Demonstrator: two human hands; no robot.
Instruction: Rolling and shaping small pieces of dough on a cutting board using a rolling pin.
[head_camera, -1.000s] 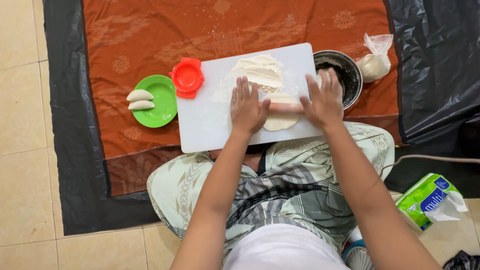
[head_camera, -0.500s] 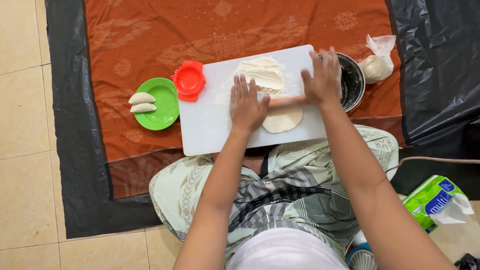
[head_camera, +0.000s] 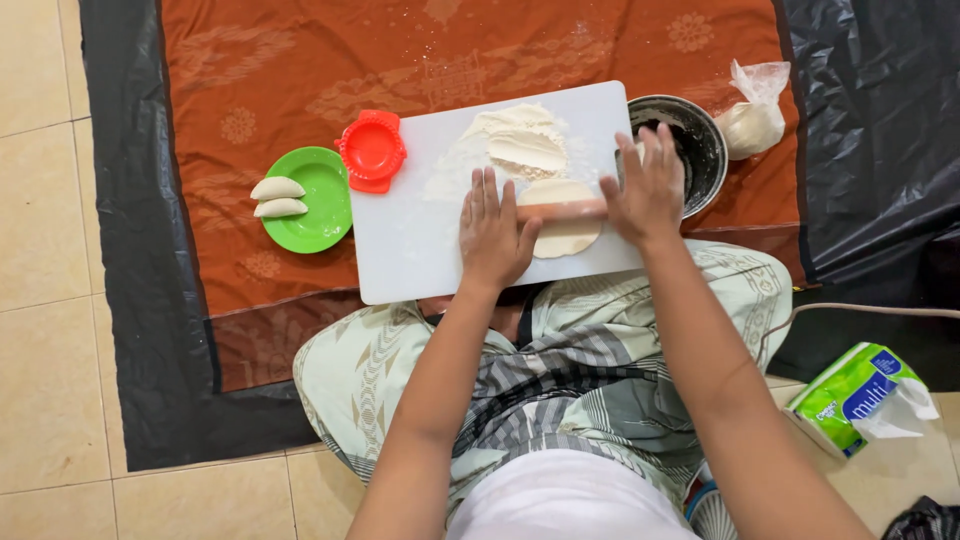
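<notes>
A white cutting board (head_camera: 420, 250) lies on an orange patterned cloth in front of my crossed legs. On it a flat round of dough (head_camera: 562, 236) sits under a wooden rolling pin (head_camera: 562, 210). My left hand (head_camera: 492, 235) presses flat on the pin's left end, fingers spread. My right hand (head_camera: 648, 185) presses on its right end. A floury pile with another dough piece (head_camera: 522, 145) lies just beyond the pin.
A red dumpling press (head_camera: 372, 150) sits at the board's left corner. Beside it, a green plate (head_camera: 322, 200) carries two folded dumplings (head_camera: 277, 197). A metal bowl (head_camera: 700, 135) and a tied plastic bag (head_camera: 752, 118) stand right of the board. A tissue pack (head_camera: 855, 395) lies on the floor.
Both hands have pushed the rolling pin away from me over the dough round, which now shows partly on the near side of the pin.
</notes>
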